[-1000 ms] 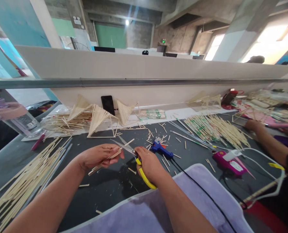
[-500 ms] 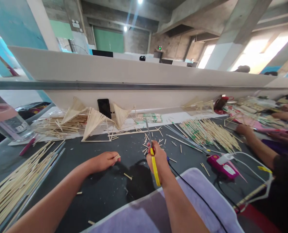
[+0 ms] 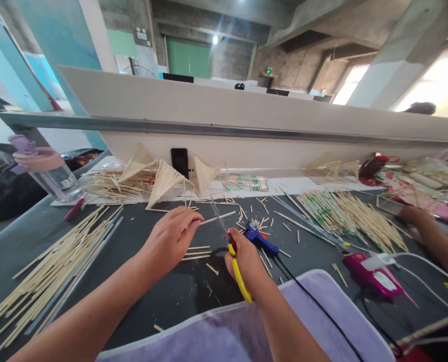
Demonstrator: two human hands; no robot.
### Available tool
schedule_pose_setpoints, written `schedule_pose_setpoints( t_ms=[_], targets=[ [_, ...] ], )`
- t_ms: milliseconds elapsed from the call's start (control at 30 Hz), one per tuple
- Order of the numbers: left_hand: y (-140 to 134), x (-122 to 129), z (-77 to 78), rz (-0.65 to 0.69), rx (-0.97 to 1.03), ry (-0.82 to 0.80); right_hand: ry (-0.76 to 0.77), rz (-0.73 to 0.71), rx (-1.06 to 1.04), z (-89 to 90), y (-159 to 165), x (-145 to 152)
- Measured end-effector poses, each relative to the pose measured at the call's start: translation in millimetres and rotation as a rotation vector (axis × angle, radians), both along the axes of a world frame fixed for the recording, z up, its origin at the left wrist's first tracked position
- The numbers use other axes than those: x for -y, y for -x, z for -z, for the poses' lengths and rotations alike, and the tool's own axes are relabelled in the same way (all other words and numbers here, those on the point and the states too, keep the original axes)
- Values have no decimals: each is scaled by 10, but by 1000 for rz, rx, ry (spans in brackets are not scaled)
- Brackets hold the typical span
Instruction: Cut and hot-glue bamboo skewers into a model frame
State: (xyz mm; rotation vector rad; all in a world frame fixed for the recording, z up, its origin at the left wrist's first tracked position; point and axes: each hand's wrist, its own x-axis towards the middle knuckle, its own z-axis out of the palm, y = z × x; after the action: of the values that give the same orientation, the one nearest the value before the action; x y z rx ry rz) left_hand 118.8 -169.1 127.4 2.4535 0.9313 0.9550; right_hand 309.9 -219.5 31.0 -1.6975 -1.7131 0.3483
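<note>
My left hand (image 3: 173, 234) is closed, pinching one end of a thin wooden stick (image 3: 224, 215) that points right. My right hand (image 3: 248, 259) grips a yellow-handled tool with long thin blades (image 3: 239, 276). Its blades point up and away, crossing the stick's line; whether they touch it I cannot tell. Just right of that hand lies a blue glue gun (image 3: 263, 241) among short cut stick pieces. Below my left hand, short sticks (image 3: 196, 253) lie side by side on the dark table (image 3: 148, 306).
Long sticks (image 3: 54, 271) are spread at left, near a bottle (image 3: 52, 171). Stick-built models (image 3: 167, 183) and a phone (image 3: 180, 162) stand along the back panel. More sticks (image 3: 344, 216), a pink power strip (image 3: 372, 276) and another person's hand (image 3: 416, 218) are at right. A purple cloth (image 3: 314, 306) covers the near edge.
My left hand has risen to the right and now holds a longer stick toward the blades. Short sticks lie side by side under it. The view has swung left.
</note>
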Motion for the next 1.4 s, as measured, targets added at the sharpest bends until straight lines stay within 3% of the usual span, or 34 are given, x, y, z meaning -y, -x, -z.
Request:
schedule_pose_setpoints(
  t_ms=[67, 200, 300, 400, 533, 667, 867, 1167, 1400],
  targets=[
    [4, -82, 33, 15, 17, 105, -30, -34, 76, -56, 55, 47],
    [10, -174, 103, 234, -5, 596, -16, -127, 181, -154, 113, 102],
    [33, -165, 62, 287, 3, 836, 9, -144, 205, -191, 110, 116],
    [58, -169, 43, 313, 38, 925, 4, -165, 194, -194, 94, 113],
    [59, -202, 129, 351, 161, 1006, -33, -201, 134, -182, 87, 94],
    [20, -196, 203, 225, 236, 1060, -43, -198, 61, -175, 103, 86],
    [-63, -167, 234, 137, 241, 972, -23, -186, -19, -172, 123, 114],
    [-123, -123, 296, -25, 82, 494, 31, -150, -33, -232, 138, 156],
    [-157, -96, 354, -95, -28, 213, 69, -127, -3, -102, 179, 117]
  ],
)
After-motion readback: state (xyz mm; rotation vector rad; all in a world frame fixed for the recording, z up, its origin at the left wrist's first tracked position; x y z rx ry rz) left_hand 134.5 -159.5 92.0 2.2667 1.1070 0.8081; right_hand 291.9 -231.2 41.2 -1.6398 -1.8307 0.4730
